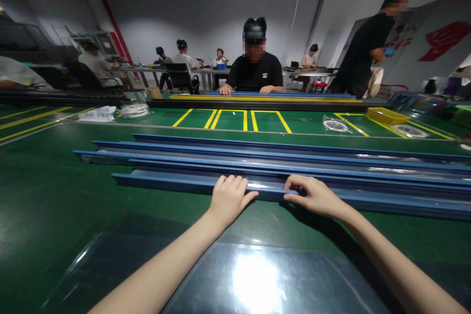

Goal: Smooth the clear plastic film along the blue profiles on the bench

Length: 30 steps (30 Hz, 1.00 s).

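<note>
Several long blue channel-shaped profiles lie side by side across the green table, each running left to right. The nearest blue profile point(165, 181) has both hands at its front wall. My left hand point(228, 199) is closed over that wall, its fingers reaching to the inner side and its thumb stretched along the front. A short way to the right, my right hand point(312, 195) grips the same wall between thumb and bent fingers. Its fingertips are partly hidden in the channel. Behind this profile lies another blue profile point(191, 154), close alongside.
A clear glossy sheet point(206, 279) lies on the green table point(47, 196) under my forearms. Farther back are wrapped white coils point(335, 125), a yellow tray point(387, 116) and yellow tape lines. A person point(255, 71) sits opposite, hands at more profiles; another person point(368, 49) stands at right.
</note>
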Each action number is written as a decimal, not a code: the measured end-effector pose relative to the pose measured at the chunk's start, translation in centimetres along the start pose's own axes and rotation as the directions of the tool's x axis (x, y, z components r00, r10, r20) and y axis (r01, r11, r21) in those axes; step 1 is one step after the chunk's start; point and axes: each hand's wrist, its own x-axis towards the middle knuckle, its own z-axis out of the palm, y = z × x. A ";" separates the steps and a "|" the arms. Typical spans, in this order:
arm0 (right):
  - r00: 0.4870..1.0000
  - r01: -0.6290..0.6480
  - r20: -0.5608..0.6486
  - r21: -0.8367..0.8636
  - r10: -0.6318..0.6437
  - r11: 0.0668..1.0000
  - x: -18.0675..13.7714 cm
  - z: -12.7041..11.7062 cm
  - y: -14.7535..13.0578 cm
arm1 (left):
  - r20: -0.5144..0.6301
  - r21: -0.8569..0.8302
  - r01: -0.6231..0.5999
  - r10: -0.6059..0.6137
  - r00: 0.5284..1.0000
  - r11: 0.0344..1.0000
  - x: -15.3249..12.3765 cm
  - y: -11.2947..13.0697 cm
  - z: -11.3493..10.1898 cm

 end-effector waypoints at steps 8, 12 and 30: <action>1.000 0.008 0.018 -0.187 -0.005 0.982 -0.1 0.1 -0.4 | 0.020 -0.004 0.004 -0.004 1.000 1.000 0.0 0.1 0.0; 1.000 0.023 0.008 -0.226 -0.022 0.974 -0.1 0.2 -0.5 | 0.023 -0.042 0.002 -0.001 1.000 0.999 0.0 0.1 0.0; 0.992 0.117 -0.023 -0.125 -0.120 0.985 -0.2 0.1 -0.5 | 0.004 -0.138 0.005 -0.005 1.000 0.990 0.0 0.0 0.1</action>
